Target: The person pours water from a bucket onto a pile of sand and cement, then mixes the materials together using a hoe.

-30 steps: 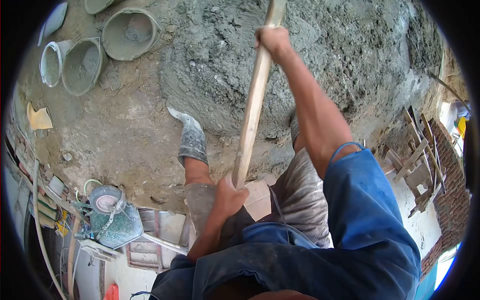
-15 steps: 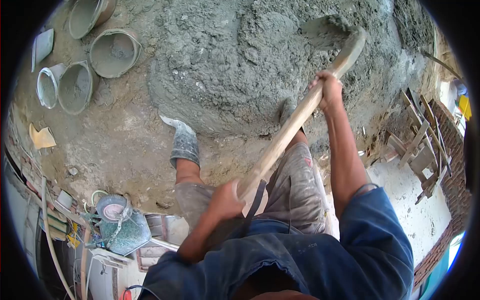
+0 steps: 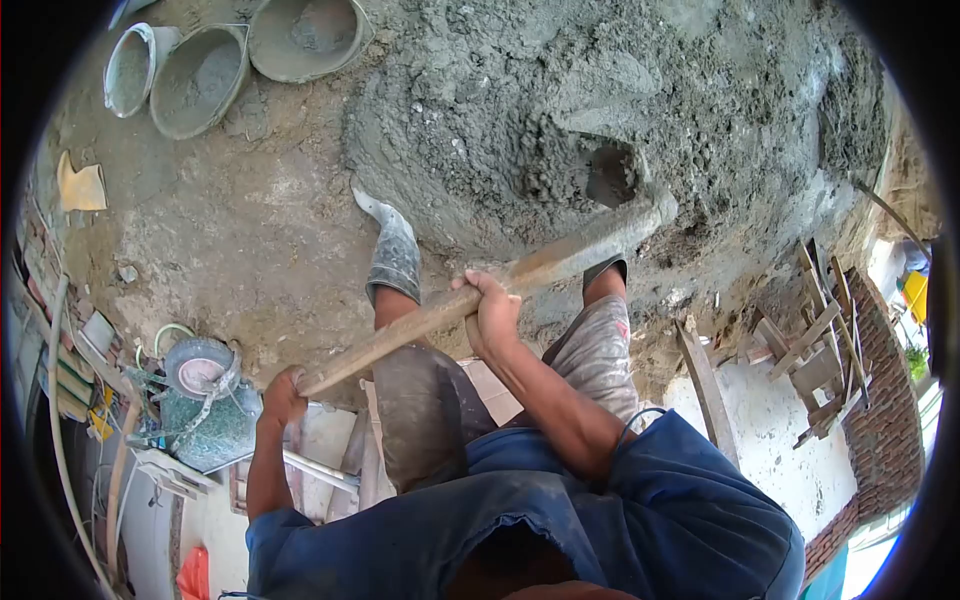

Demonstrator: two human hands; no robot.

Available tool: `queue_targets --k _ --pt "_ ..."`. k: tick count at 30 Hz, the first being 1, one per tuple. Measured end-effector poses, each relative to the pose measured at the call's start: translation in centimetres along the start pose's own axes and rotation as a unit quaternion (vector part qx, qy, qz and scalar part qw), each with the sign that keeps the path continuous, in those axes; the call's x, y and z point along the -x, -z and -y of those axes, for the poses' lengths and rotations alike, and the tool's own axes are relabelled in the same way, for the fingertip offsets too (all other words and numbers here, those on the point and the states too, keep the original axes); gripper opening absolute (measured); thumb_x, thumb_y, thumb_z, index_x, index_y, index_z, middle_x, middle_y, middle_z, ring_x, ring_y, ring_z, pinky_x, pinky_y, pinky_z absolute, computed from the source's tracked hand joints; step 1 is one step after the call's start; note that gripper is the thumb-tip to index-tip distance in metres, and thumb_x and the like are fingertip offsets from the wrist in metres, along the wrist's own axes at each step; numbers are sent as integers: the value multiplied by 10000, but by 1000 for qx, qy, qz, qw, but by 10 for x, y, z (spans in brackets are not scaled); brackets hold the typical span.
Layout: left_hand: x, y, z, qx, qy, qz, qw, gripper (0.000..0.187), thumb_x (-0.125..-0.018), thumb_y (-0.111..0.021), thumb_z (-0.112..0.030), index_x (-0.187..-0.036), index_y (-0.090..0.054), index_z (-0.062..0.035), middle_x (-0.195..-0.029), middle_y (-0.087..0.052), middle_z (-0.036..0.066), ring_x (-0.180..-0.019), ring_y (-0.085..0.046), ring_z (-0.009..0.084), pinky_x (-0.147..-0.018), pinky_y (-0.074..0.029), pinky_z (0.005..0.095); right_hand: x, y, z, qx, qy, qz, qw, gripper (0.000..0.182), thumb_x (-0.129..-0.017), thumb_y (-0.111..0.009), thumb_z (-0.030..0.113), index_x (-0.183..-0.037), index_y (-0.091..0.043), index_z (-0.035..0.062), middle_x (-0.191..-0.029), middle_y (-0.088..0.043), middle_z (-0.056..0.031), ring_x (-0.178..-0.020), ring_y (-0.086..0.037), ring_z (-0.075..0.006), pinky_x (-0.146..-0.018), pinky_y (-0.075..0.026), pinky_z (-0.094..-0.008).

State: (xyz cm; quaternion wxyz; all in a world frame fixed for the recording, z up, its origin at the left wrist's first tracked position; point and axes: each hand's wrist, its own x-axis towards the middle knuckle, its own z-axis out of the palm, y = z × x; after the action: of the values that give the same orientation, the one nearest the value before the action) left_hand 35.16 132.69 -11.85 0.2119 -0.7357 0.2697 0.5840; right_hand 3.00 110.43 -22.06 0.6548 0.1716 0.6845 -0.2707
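Observation:
A hoe with a long wooden handle (image 3: 420, 320) slants across in front of my legs. My left hand (image 3: 285, 394) is closed round its butt end, out to the left of my knee. My right hand (image 3: 492, 310) grips the handle about midway, above and between my knees. The hoe's blade (image 3: 612, 176) is down in the heap of wet grey mortar (image 3: 480, 130), its lower edge hidden by the mix. Mortar coats the head end of the handle. My boots stand at the near edge of the heap.
Several mortar-smeared buckets (image 3: 205, 82) stand at upper left. A wheelbarrow (image 3: 205, 400) lies at lower left with its wheel up. Broken boards (image 3: 825, 335) are piled by a brick wall (image 3: 885, 400) on the right. A plank (image 3: 707, 390) lies near my right leg.
The hoe blade has come nearer through the mortar, towards my feet. Both hands have moved left with the handle, which now lies flatter across my legs. The view has shifted too.

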Motion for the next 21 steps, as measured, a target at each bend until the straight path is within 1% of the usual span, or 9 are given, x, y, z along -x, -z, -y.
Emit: queue_targets --k 4,6,7,9,11,13,15,18,21 --pt "113 -42 -28 43 -12 119 992 221 -700 -711 -64 -918 -677 -82 -840 -688 152 -862 -679 330 -738 -524 387 44 17 24 64 -10 22 998 106 -808 -593 -42 -870 -519 0 -759 -575 -107 -641 -610 -252 -643 -529 -414" --pt "122 -75 -68 80 -40 118 989 222 -706 -715 -70 -925 -682 -70 -833 -687 155 -858 -681 326 -737 -527 383 -19 13 46 135 -27 48 989 82 -800 -599 -30 -832 -534 9 -723 -561 -103 -611 -595 -246 -610 -528 -422" --pt "110 -86 -101 149 5 133 980 264 -714 -721 -95 -966 -669 -40 -868 -684 184 -867 -680 337 -762 -524 392 -66 1 62 171 -64 41 982 101 -798 -611 -22 -840 -525 8 -712 -552 -95 -580 -580 -240 -572 -523 -417" --pt "66 -98 -163 276 66 154 946 370 -729 -733 -146 -1048 -644 21 -937 -676 242 -886 -679 359 -812 -520 411 -102 -36 92 219 -9 6 976 65 -777 -611 -35 -808 -554 -29 -636 -540 -97 -486 -540 -207 -448 -456 -351" --pt "58 -95 -209 186 -78 115 973 417 -756 -708 -160 -1095 -610 61 -971 -668 263 -897 -674 372 -821 -517 420 -106 -53 126 234 54 10 971 74 -760 -604 -72 -810 -562 -37 -639 -535 -77 -474 -516 -173 -423 -423 -317" --pt "46 -108 -235 185 -117 19 976 413 -754 -727 -174 -1090 -612 37 -813 -660 177 -802 -663 256 -749 -511 366 -81 -69 172 271 118 37 955 111 -780 -578 -67 -883 -537 -78 -668 -546 -77 -496 -528 -155 -424 -459 -298" --pt "-7 -132 -241 238 -139 30 961 426 -743 -695 -173 -1094 -609 52 -955 -663 272 -939 -654 416 -818 -514 440 -79 -90 222 323 215 28 921 156 -797 -562 -51 -936 -514 -101 -700 -571 -113 -513 -565 -153 -461 -510 -291" --pt "-65 -91 -309 237 -160 53 957 438 -708 -698 -163 -1083 -603 44 -940 -651 288 -955 -632 439 -801 -511 450 -128 -122 282 314 316 50 894 86 -802 -596 -2 -805 -562 -81 -655 -603 -132 -523 -601 -193 -474 -518 -340" --pt "-53 -100 -305 261 -146 63 952 402 -681 -670 -127 -1040 -599 41 -915 -646 291 -945 -625 447 -784 -508 451 -172 -104 247 375 244 4 894 111 -759 -613 9 -807 -562 -77 -634 -594 -102 -500 -585 -184 -468 -494 -330"
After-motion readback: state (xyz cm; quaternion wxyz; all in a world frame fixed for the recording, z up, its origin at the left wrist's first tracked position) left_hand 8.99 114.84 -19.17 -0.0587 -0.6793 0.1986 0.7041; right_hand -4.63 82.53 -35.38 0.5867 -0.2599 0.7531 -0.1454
